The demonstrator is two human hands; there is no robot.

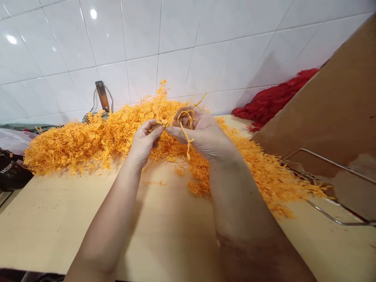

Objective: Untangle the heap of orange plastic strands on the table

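Tabletop: pale wood (pixel 73 223), far edge up against the tiled wall (pixel 141 35).
Orange pile: big frizzy heap (pixel 96 141) along the far edge, then sweeping toward the right edge, partly behind the right forearm.
Cardboard: brown sheet (pixel 323 117) at the right edge, red bunch (pixel 276 94) just beside it near the far right corner.
Right hand: thumb out toward the left, fingers curled behind the strands (pixel 207 133). Looks like a loose hold tbh.
Left hand: thumb and index pinched together on an orange tip (pixel 143 139).
Orange sprig: up above the tabletop, in front of the pile; strands (pixel 188 141) cross the right palm, long axis slanting from the far side down toward the near edge.
Key relation: the pinched tip is left of those strands, right at the left fingers; the strands are nearer the right hand. Can't tell if it's all one piece.
Stray bit: thin orange scrap (pixel 155 183) lying flat, nearer the near edge than the pile.
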